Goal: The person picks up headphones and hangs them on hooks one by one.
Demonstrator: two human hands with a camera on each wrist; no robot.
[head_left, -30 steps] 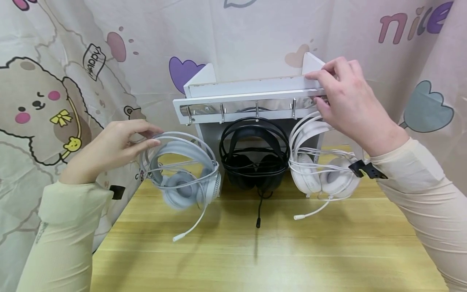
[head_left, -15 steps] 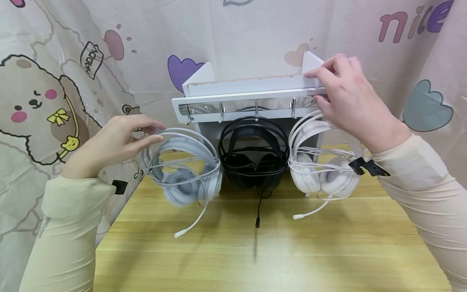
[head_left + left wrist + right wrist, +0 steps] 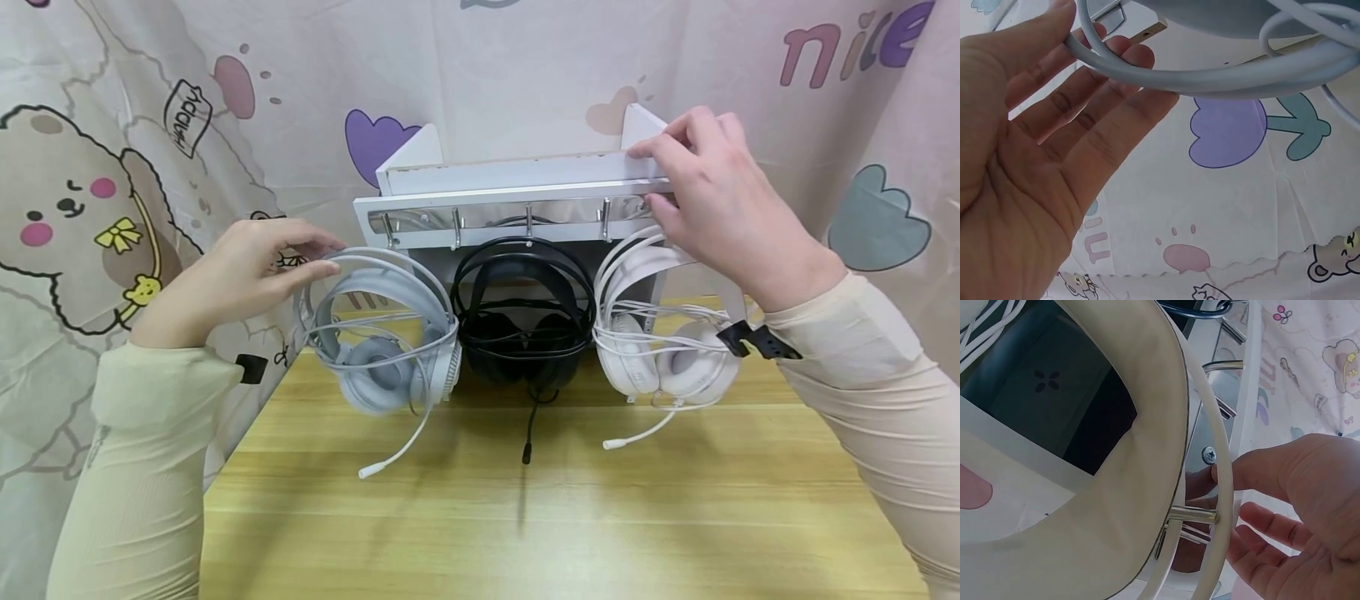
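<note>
My left hand [image 3: 236,271] pinches the headband of a pale grey-white headset [image 3: 390,287] near its top left, between thumb and fingertips. The headset hangs tilted in the air, left of the rack, with its cable looped around it and its microphone boom pointing down. The left wrist view shows its headband tubes [image 3: 1222,81] between my thumb and fingers. My right hand [image 3: 723,204] grips the right end of a white shelf rack [image 3: 517,196] with a row of metal hooks. A black headset [image 3: 536,275] and a white headset [image 3: 633,367] hang from the rack.
A wooden table [image 3: 525,517] lies under the rack. Behind it hangs a printed curtain [image 3: 517,83], which also covers the left side. Bare hooks [image 3: 457,229] show on the left part of the rail, above the held headset.
My left hand has lifted the pale headset upward and slightly to the right, closer to the rack. The right hand stays at the rack's end; the black and white headsets have not visibly moved.
</note>
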